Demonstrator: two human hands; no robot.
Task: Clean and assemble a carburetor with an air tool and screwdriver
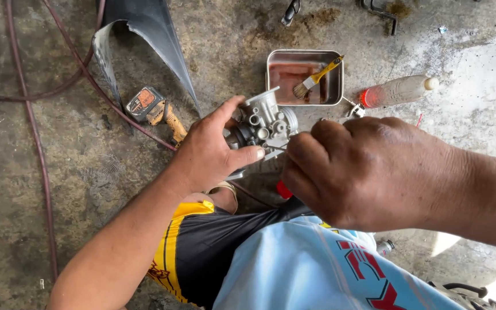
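My left hand grips a grey metal carburetor from its left side, thumb laid across the front. My right hand is curled close against the carburetor's right side, fingers pinched on a thin metal part or tool that pokes into it; what exactly the fingers hold is hidden. Both hands hover above my knee, over a concrete floor.
Behind the carburetor sits a square metal tray holding dark liquid and a yellow-handled brush. A clear plastic bottle with red cap lies to its right. An orange power tool, a dark fairing panel and red hoses lie left.
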